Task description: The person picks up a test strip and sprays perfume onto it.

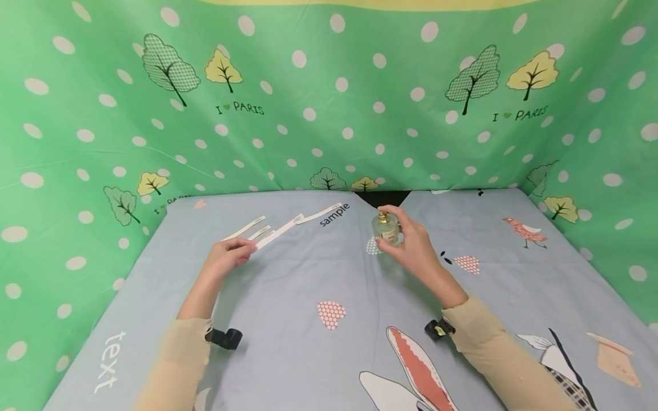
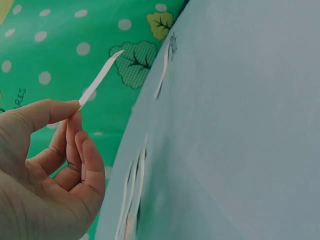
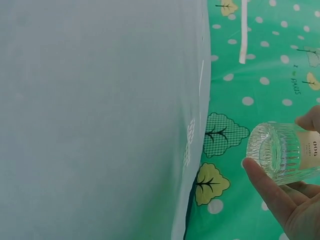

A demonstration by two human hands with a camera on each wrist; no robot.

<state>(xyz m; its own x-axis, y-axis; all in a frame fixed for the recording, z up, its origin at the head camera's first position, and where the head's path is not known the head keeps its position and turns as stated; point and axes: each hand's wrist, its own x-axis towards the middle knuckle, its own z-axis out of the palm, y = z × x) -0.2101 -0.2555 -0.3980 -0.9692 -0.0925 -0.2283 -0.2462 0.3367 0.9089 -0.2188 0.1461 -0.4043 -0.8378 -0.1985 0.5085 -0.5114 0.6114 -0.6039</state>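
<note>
My left hand (image 1: 232, 255) pinches the near end of a white paper test strip (image 1: 281, 231) between thumb and index finger. In the left wrist view that strip (image 2: 100, 77) slants up from the fingertips, and the other fingers curl beneath. More white strips (image 2: 132, 190) lie on the table below this hand. Another strip (image 1: 321, 213) rests farther off, beside the printed word "sample". My right hand (image 1: 413, 242) grips a clear glass perfume bottle (image 1: 385, 230), a finger at its gold top and the thumb low on its side. The bottle's ribbed base (image 3: 267, 150) and pale label show in the right wrist view.
A grey-blue printed cloth (image 1: 308, 274) covers the table. Green dotted curtains (image 1: 319, 85) rise behind it and at both sides. A dark patch (image 1: 382, 198) shows at the back edge behind the bottle. Small black cameras (image 1: 226, 338) sit at the wrists.
</note>
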